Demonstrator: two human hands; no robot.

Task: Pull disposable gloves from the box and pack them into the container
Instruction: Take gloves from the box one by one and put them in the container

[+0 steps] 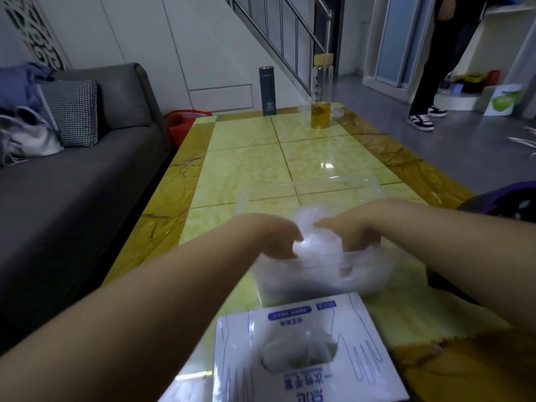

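Yellow tiled worktop [246, 158] | glove box [371, 329] at 6 o'clock | clear container [275, 282] just beyond it | left hand [278, 239] and right hand [345, 236] both pinched bunched gloves [313, 224] — wad held over the container

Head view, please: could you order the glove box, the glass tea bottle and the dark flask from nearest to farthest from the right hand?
1. The glove box, just camera-side of the right hand.
2. The glass tea bottle, toward the table's far end.
3. The dark flask, at the far edge, left of the bottle.
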